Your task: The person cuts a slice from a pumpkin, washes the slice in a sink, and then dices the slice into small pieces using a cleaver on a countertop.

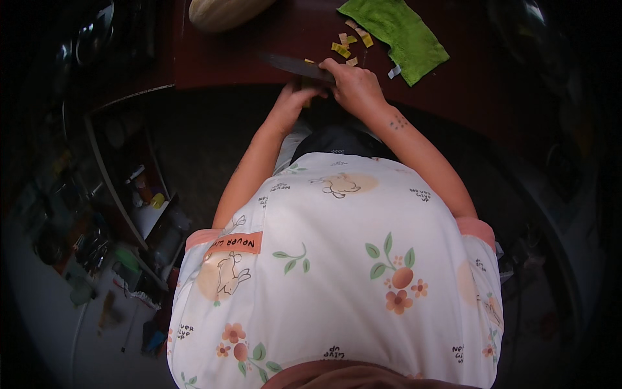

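In my right hand (357, 85) is a knife (294, 65), its broad dark blade pointing left over the table's front edge. My left hand (293, 102) is just beneath the blade, fingers curled around a yellowish piece (306, 103), mostly hidden by the fingers and the knife. A small yellow bit (309, 61) shows by the blade's upper edge. Beyond my right hand, several yellow and pale cut strips (341, 49) lie scattered on the dark red table (218, 63).
A large pale oblong melon or gourd (226, 12) rests at the table's far left. A green cloth (406, 41) with a white tag lies to the right of the strips. Down at left, a shelf unit (154, 216) holds small items, beside clutter on the floor.
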The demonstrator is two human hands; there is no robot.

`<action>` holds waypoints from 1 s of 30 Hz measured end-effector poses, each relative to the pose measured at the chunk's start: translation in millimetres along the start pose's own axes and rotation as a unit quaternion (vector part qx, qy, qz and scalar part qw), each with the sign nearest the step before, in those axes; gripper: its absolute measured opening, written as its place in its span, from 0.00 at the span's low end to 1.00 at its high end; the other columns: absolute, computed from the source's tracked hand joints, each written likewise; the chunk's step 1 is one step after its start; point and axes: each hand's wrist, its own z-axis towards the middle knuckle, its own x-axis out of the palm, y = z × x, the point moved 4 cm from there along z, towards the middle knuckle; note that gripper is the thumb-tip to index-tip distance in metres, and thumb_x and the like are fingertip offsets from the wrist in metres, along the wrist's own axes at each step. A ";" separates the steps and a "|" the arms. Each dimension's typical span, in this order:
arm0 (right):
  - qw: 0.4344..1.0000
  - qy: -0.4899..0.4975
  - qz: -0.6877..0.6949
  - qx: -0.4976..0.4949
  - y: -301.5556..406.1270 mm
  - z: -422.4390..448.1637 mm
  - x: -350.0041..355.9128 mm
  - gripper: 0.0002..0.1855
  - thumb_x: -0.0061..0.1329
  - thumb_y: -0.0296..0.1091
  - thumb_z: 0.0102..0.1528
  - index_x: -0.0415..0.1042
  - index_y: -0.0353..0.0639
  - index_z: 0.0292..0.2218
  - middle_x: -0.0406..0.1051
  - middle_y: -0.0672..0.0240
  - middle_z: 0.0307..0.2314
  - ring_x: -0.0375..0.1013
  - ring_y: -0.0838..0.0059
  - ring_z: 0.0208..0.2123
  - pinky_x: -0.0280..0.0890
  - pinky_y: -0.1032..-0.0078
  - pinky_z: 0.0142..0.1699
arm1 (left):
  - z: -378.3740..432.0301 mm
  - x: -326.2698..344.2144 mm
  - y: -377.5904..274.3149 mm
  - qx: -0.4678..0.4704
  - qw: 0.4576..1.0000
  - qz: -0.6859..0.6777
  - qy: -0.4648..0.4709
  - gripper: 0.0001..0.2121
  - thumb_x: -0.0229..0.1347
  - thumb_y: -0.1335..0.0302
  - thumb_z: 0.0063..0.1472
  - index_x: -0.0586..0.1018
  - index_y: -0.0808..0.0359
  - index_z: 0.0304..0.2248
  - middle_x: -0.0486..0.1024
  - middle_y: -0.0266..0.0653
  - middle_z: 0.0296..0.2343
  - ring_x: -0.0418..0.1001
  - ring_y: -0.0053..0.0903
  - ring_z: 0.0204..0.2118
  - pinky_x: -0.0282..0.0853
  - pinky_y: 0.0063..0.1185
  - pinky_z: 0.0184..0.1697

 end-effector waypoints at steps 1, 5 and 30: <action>1.000 0.015 0.003 0.011 -0.7 -1.6 0.3 0.20 0.52 0.25 0.51 0.68 0.51 0.46 0.76 0.61 0.28 0.78 0.55 0.32 0.72 0.59 0.35 | 5.6 1.2 -1.8 0.005 0.999 -0.020 0.027 0.15 0.54 0.70 0.61 0.75 0.68 0.45 0.77 0.38 0.33 0.74 0.25 0.35 0.67 0.21 0.42; 1.000 0.016 -0.013 0.011 0.1 -5.3 2.5 0.19 0.52 0.25 0.51 0.68 0.50 0.45 0.77 0.61 0.29 0.78 0.54 0.32 0.72 0.59 0.34 | 19.2 8.6 3.0 -0.066 0.987 0.146 -0.014 0.11 0.51 0.67 0.62 0.77 0.66 0.37 0.75 0.40 0.25 0.74 0.30 0.32 0.67 0.28 0.34; 0.987 -0.129 -0.050 -0.078 10.9 -25.2 -9.0 0.24 0.51 0.21 0.49 0.71 0.45 0.49 0.70 0.66 0.25 0.76 0.65 0.26 0.72 0.69 0.32 | 23.3 5.1 45.7 0.225 0.836 0.494 -0.079 0.13 0.49 0.70 0.65 0.76 0.64 0.47 0.75 0.48 0.46 0.71 0.42 0.51 0.63 0.35 0.55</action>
